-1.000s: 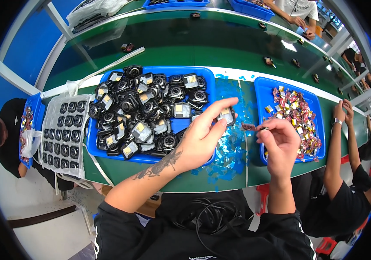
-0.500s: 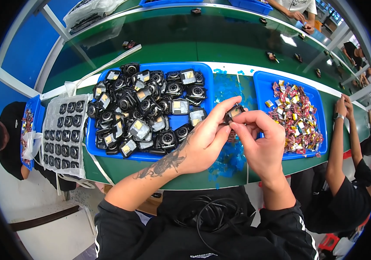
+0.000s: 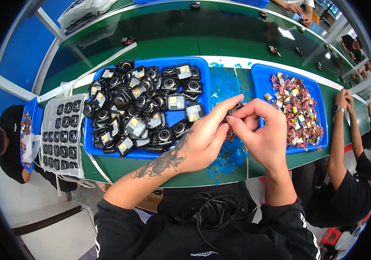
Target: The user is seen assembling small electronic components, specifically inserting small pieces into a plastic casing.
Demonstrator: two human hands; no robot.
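Observation:
Over the strip of table between two blue trays, my left hand grips a small black watch case between thumb and fingers. My right hand is closed at the near edge of the same case, thumb and forefinger pinched against it. The fingers hide most of the case and whatever may be in the pinch. Left of my hands, a blue tray holds a heap of black watch cases, some showing round sensor backs, others pale insides. A second blue tray on the right holds many small red, yellow and white parts.
Scraps of blue film litter the green table under my hands. A pale moulded tray with watch cases in rows stands at far left. Beyond runs a green conveyor belt carrying scattered parts. A co-worker's hands are at the right.
The view has shifted slightly, so the trays sit a little higher and further left. The watch case in my hands is tilted, with less of its inside showing; both hands keep their hold.

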